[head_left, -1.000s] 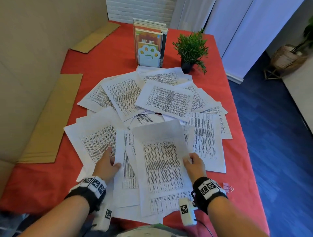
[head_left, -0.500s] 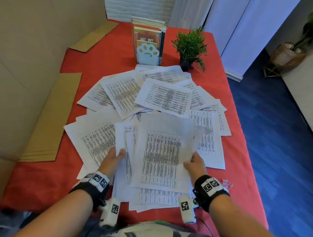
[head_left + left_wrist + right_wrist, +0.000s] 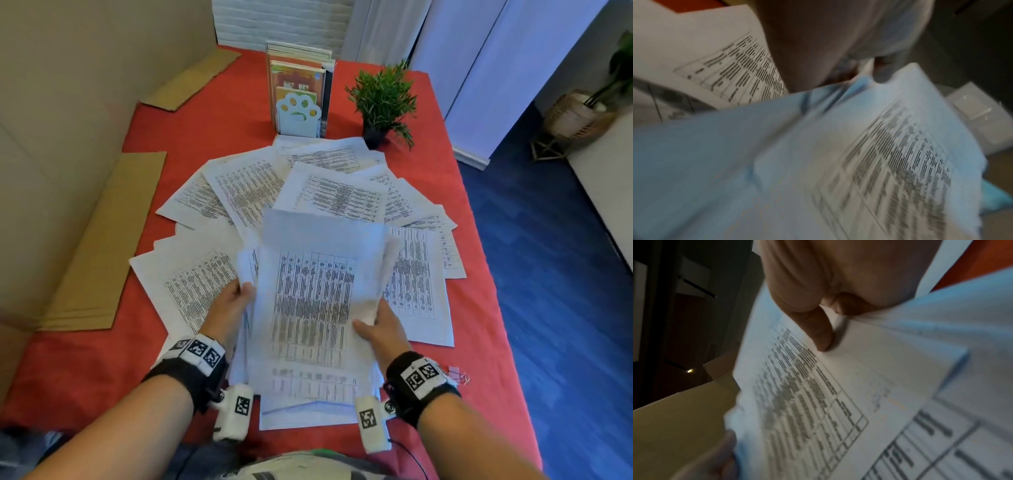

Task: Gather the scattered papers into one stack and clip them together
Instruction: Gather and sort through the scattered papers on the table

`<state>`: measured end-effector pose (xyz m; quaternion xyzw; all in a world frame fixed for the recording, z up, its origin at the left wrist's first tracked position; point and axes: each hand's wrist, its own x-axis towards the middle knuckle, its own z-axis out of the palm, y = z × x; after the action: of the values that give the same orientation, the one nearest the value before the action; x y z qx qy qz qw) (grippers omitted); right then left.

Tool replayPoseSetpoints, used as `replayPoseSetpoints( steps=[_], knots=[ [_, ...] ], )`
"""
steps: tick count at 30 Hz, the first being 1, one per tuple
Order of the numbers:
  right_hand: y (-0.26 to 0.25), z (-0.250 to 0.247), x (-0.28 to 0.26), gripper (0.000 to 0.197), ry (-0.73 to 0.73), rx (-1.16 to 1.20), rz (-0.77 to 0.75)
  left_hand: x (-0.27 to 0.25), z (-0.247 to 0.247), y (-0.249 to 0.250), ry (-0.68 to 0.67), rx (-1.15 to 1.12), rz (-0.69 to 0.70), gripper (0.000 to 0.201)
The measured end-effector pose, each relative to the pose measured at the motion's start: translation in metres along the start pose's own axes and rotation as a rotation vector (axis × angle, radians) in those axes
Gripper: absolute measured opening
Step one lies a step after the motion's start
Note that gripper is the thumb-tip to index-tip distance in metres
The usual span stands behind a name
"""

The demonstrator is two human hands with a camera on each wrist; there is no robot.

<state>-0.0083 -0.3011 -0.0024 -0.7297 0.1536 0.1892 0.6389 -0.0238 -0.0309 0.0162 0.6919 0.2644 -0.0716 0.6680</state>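
Since a second ago, both hands are drawing inward and the sheets between them are lifting off the surface [image 3: 455, 113] into a loose bundle [image 3: 315, 308]. It is being held near the front edge, tilted up toward the person, lower edges fanned and uneven (top page motion-blurred). Left hand [image 3: 230, 310] is gripping the bundle's left edge, fingers curled round it; in the left wrist view the paper is folding into the hand [image 3: 818, 48]. Right hand [image 3: 381, 329] is pinching the right edge, thumb [image 3: 819, 331] pressing on top of the page, other fingers hidden under it. To do this step well, I'd judge: keep both edges squeezed, then tap the bundle upright on the surface to square it before adding more. Many scattered papers [image 3: 250, 188] are lying farther out across the red cloth. A pink binder clip [image 3: 458, 374] is sitting just beside the right wrist, untouched. Beyond: potted plant [image 3: 383, 99], book stand [image 3: 299, 92].
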Motion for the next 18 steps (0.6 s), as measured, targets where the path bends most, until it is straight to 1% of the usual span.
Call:
replayPoseSetpoints(
  steps=[2,3,4,5,6,8,10,12,14,15,16,18],
  knots=[
    [0.005,-0.007,0.002,0.039,0.069,-0.051,0.045,0.01,-0.012,-0.01,0.265,0.277,0.008,0.028],
    [0.008,-0.012,0.003,0.039,0.103,-0.098,0.071,0.013,-0.021,-0.014,0.395,0.436,-0.029,0.035],
    [0.01,-0.016,0.002,0.038,0.131,-0.153,0.094,0.014,-0.029,-0.019,0.497,0.555,-0.09,0.045],
    [0.011,-0.02,0.0,0.038,0.154,-0.197,0.112,0.014,-0.036,-0.022,0.557,0.615,-0.163,0.055],
    [0.014,-0.024,-0.002,0.039,0.177,-0.218,0.124,0.011,-0.043,-0.022,0.59,0.63,-0.222,0.065],
    [0.017,-0.027,-0.005,0.042,0.213,-0.238,0.13,0.011,-0.052,-0.025,0.598,0.596,-0.31,0.084],
    [0.022,-0.027,-0.006,0.04,0.235,-0.261,0.141,0.015,-0.059,-0.03,0.579,0.553,-0.333,0.098],
    [0.028,-0.024,-0.004,0.03,0.229,-0.296,0.143,0.018,-0.064,-0.038,0.553,0.522,-0.291,0.103],
    [0.032,-0.02,-0.002,0.02,0.216,-0.333,0.131,0.018,-0.068,-0.045,0.529,0.466,-0.208,0.106],
    [0.032,-0.018,-0.001,0.015,0.212,-0.344,0.119,0.016,-0.069,-0.046,0.507,0.468,-0.154,0.104],
    [0.032,-0.016,0.0,0.012,0.212,-0.353,0.104,0.013,-0.068,-0.048,0.504,0.511,-0.101,0.096],
    [0.03,-0.014,0.0,0.009,0.207,-0.358,0.083,0.005,-0.064,-0.05,0.532,0.696,-0.021,0.064]
  ],
)
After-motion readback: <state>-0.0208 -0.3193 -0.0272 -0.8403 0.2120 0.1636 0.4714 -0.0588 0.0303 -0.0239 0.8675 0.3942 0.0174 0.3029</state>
